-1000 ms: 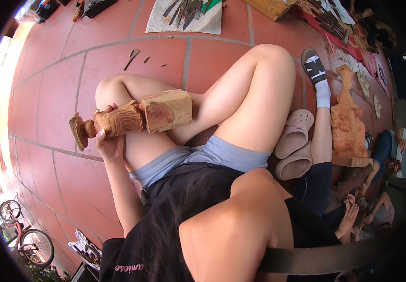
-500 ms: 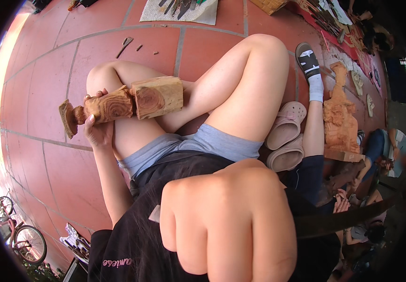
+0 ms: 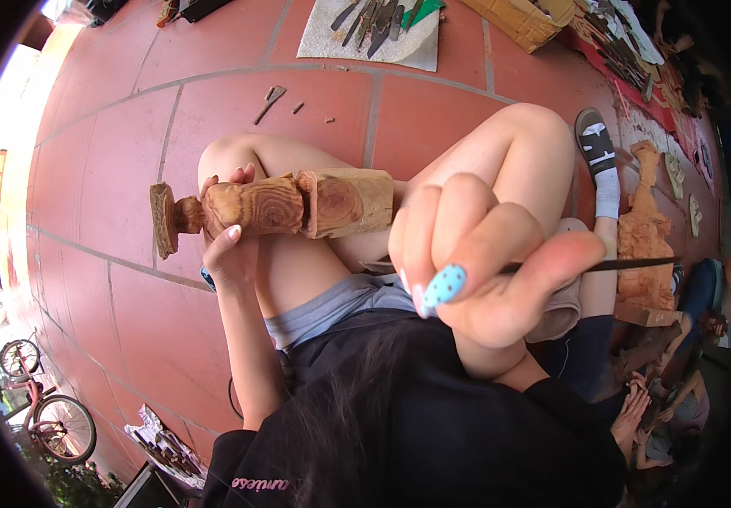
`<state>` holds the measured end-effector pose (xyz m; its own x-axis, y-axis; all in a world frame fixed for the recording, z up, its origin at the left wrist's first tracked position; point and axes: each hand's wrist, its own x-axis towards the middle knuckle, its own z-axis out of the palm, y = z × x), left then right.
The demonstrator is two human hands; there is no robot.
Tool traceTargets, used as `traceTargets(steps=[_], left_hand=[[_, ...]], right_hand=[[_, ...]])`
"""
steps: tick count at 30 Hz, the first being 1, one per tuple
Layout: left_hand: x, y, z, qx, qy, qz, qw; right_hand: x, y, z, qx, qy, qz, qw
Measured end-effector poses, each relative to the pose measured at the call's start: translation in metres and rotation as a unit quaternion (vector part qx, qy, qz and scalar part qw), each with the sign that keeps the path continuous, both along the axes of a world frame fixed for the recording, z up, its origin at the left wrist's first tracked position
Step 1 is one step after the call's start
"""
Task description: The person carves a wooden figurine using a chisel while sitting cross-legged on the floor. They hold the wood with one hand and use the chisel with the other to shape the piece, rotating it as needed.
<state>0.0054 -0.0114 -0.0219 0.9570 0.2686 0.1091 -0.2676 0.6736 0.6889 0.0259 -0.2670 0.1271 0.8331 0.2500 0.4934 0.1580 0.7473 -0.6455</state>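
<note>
My left hand [image 3: 232, 247] grips a partly carved block of wood [image 3: 347, 201] around its narrower rounded part. The block lies across my left thigh, with a flared end on the left, a notched neck and a squarer body on the right. My right hand [image 3: 488, 262] is raised close to the camera, its fingers curled around a long, thin, dark strip of metal [image 3: 636, 264]. One end of the strip points right; the hand hides its middle. Its exact kind cannot be made out. A gap separates the right hand from the wood.
On the red tiles ahead lie a small flat tool [image 3: 270, 105] and wood chips. Carving tools [image 3: 374, 27] rest on a white cloth beside a cardboard box [image 3: 522, 24]. A carved wooden figure [image 3: 645, 229] and other people are on the right; a bicycle [image 3: 48, 406] stands at left.
My right hand has turned over and moved up and away from my chest, toward the wood's right end, still holding the strip. The left hand keeps its hold; the whole view has shifted.
</note>
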Motion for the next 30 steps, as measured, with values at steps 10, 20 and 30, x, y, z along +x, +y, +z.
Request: traceTargets(steps=[10,20,30], left_hand=[[0.069,-0.012,0.010,0.211,0.083,0.022,0.974],[0.090,-0.021,0.001,0.147,0.120,0.085,0.978],[0.095,-0.020,0.002,0.199,0.149,0.117,0.962]], right_hand=[[0.070,0.021,-0.100,-0.208,0.101,0.010,0.973],[0.109,0.061,-0.107,-0.422,-0.229,-0.200,0.854],[0.102,0.055,-0.114,-0.497,-0.263,-0.267,0.783]])
